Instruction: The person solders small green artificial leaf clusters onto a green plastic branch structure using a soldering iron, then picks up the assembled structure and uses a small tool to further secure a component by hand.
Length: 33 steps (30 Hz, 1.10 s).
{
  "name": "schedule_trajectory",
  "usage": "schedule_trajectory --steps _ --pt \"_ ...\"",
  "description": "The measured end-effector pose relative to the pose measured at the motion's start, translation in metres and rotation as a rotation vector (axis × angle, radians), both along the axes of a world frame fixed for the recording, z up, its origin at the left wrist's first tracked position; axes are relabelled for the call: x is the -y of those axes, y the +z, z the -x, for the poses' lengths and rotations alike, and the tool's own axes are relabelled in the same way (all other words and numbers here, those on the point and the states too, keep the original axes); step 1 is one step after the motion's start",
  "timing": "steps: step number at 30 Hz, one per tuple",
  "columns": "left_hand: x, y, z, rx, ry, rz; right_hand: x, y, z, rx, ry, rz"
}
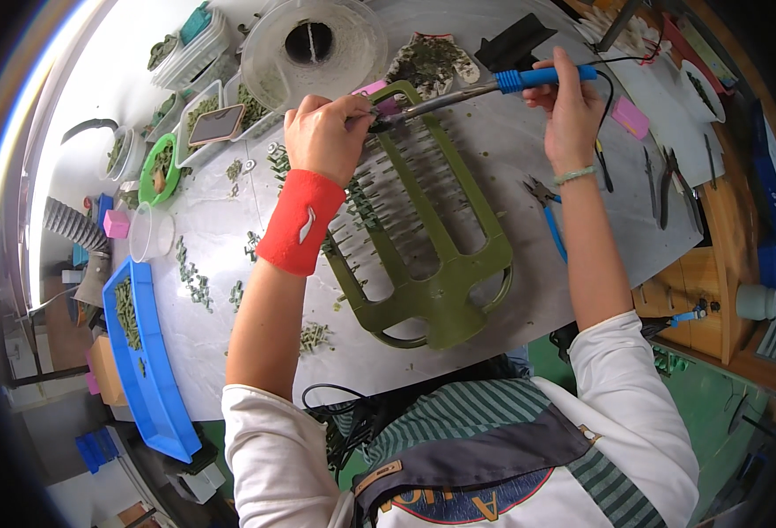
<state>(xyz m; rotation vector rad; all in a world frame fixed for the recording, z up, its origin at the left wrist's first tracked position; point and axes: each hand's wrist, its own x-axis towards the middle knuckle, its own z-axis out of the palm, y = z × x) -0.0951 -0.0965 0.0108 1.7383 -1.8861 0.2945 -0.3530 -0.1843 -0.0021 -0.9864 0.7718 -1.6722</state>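
My right hand point(571, 119) is closed around the blue handle of a soldering iron point(536, 79), whose metal shaft points left. Its tip end lies near the fingers of my left hand point(322, 132), over the far part of an olive-green frame point(445, 304) with long bars. Those left fingers are pinched together; what they hold is too small to make out. Rows of thin pins line the frame's bars, and small dark green pieces point(363, 207) cluster on the left bars. A red wristband point(300, 224) covers my left wrist.
Loose green pieces point(194, 277) lie at left, beside a blue tray point(154, 378). A clear round tub point(353, 40) stands at the back, near a phone point(216, 126) on containers. Blue-handled pliers point(552, 224) and other tools point(665, 189) lie right. The iron's cord point(610, 97) trails right.
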Motion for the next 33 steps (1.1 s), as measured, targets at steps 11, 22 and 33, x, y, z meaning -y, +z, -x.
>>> schedule_trajectory --steps 11,22,33 --pt "-0.013 0.009 -0.023 -0.195 -0.091 0.101 -0.006 0.015 0.026 -0.156 -0.122 -0.054" --pt "-0.248 -0.046 -0.267 -0.027 0.936 -0.453 -0.02 0.021 0.022 -0.169 -0.044 -0.126" --pt "-0.253 -0.079 -0.25 0.025 0.87 -0.179 -0.028 0.029 0.024 -0.176 -0.03 -0.1"
